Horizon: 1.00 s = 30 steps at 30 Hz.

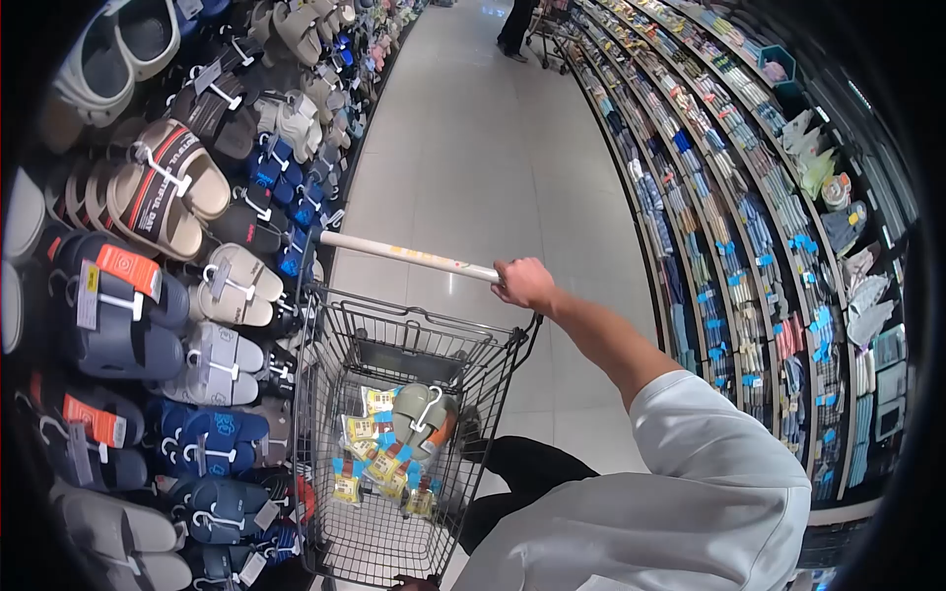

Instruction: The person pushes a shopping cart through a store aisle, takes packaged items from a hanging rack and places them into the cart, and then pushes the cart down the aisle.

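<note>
My right hand (525, 284) is closed around the pale handle bar (409, 258) of a dark wire shopping cart (315, 443). Inside the basket lie a pair of olive-green slippers (419, 414) on a white hanger hook, with an orange patch beside them. Several small packets (363, 429) with yellow labels and blue strips are spread around the slippers. The lower part of the basket shows bare wire mesh. My left hand is outside the picture.
Slippers (212, 364) on white hooks crowd the left rack, close against the cart. Along the right, long shelves (709, 217) carry rows of small packaged goods. A tiled aisle (463, 158) runs ahead, where a person in dark trousers (514, 28) stands beside another cart (550, 34).
</note>
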Each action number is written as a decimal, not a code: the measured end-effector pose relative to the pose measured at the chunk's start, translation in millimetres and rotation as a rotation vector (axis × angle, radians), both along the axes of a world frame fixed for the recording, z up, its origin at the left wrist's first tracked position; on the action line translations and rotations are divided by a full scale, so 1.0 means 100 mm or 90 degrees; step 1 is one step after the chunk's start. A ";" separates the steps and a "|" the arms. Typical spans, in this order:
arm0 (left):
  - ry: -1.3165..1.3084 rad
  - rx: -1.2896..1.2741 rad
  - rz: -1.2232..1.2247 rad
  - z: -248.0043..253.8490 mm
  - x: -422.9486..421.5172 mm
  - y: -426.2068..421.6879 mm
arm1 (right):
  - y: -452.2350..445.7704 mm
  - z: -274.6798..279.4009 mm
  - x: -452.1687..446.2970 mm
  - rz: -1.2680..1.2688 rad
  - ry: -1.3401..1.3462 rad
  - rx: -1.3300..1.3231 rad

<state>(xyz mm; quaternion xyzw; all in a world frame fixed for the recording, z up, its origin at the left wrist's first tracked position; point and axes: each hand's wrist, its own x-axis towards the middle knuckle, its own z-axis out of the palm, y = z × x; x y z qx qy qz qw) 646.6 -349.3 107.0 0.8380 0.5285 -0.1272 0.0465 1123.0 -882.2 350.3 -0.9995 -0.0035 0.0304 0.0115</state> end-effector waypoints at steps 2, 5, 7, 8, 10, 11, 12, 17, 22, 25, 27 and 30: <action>0.016 -0.006 -0.020 0.05 0.15 -0.20 | -0.17 0.02 0.13 0.004 0.005 0.000; 0.033 -0.005 -0.055 0.09 0.37 -0.43 | -0.38 0.07 0.36 0.013 0.003 -0.007; 0.045 -0.001 -0.080 0.11 0.48 -0.56 | -0.54 0.06 0.55 0.014 0.002 -0.006; 0.050 0.005 -0.096 0.11 0.52 -0.61 | -0.60 0.05 0.61 0.013 0.005 -0.003; 0.062 0.024 -0.148 0.13 0.57 -0.68 | -0.72 0.05 0.71 0.008 0.000 0.003; 0.075 0.040 -0.193 0.08 0.57 -0.70 | -0.78 0.07 0.81 0.010 -0.007 0.004; 0.107 0.077 -0.300 0.05 0.56 -0.70 | -0.84 0.08 0.88 0.005 -0.001 0.001; 0.048 0.077 -0.078 0.23 0.99 -1.21 | -1.16 0.12 1.23 0.005 0.021 -0.022; 0.040 0.056 0.002 0.30 1.42 -1.54 | -1.42 0.16 1.50 0.007 0.026 -0.019; 0.022 0.008 0.035 0.26 1.61 -1.66 | -1.61 0.16 1.72 0.019 0.003 -0.017; 0.019 -0.030 0.063 0.29 1.71 -1.76 | -1.76 0.12 1.83 0.029 -0.004 -0.014; 0.013 -0.078 0.106 0.32 1.85 -1.88 | -1.89 0.14 2.05 0.034 0.005 -0.010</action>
